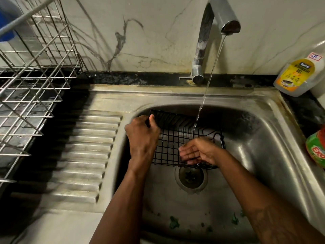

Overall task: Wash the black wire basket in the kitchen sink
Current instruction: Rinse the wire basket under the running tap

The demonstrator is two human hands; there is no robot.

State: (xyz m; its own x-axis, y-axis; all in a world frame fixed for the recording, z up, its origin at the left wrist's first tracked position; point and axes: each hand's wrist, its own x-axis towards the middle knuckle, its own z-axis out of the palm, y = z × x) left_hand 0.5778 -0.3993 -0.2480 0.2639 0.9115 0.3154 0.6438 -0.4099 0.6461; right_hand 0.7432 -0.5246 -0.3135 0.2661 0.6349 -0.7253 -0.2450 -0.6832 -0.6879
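The black wire basket point(173, 138) sits tilted inside the steel sink point(269, 138), just behind the drain. My left hand point(142, 138) grips its left rim, thumb hooked over the wire. My right hand point(197, 152) lies inside the basket with straight fingers pressed flat on the grid floor. Water runs from the chrome tap point(211, 32) in a thin stream that lands on the basket just above my right hand.
A steel wire dish rack point(35, 81) stands on the left, next to the ribbed drainboard point(84, 155). A dishwash gel bottle point(297, 76) leans at the back right corner; a green and red packet point(316, 148) lies at the right edge. Green scraps dot the sink floor.
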